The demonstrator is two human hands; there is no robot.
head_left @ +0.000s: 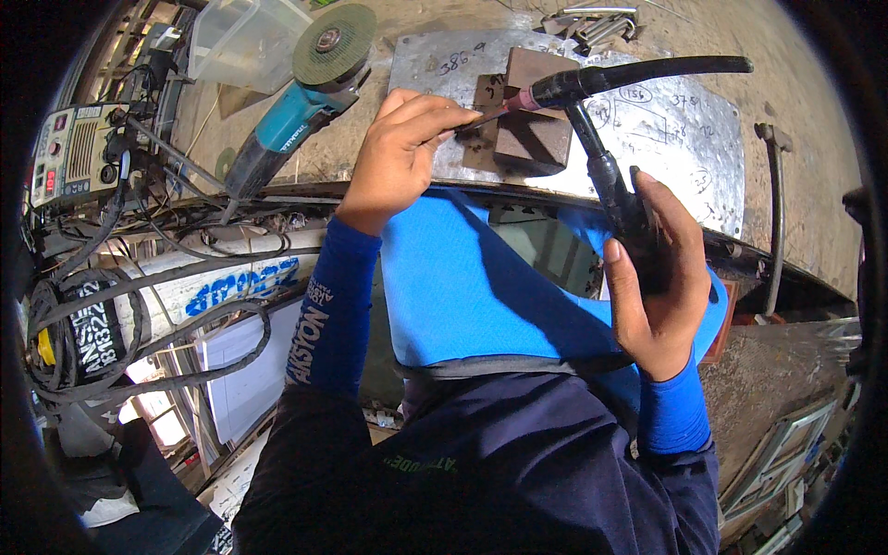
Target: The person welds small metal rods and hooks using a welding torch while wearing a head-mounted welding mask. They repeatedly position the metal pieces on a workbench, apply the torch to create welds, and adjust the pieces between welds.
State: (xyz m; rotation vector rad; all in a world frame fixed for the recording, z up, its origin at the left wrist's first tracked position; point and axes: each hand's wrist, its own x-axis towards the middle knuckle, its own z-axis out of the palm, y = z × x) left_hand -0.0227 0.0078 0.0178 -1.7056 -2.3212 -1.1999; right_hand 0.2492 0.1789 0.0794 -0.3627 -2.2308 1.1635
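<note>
A black TIG welding torch (603, 176) with a pink nozzle and a long back cap lies in my right hand (661, 277), thumb and fingers curled round its handle. My left hand (398, 153) is at the nozzle end, its thumb and fingertips pinched on a thin dark rod (490, 115), apparently the electrode, in line with the nozzle. Beneath the torch head, brown metal blocks (535, 143) rest on a shiny metal sheet (684, 176) with handwritten marks. The fingertips partly hide the rod's outer end.
A teal angle grinder (289, 120) and a clear plastic bin (242, 42) are at the upper left. A welding machine (79, 157) stands far left, above coiled cables (55, 310) and a white cylinder (231, 282). A hammer (775, 203) hangs over the right edge. Blue cloth (481, 296) covers my front.
</note>
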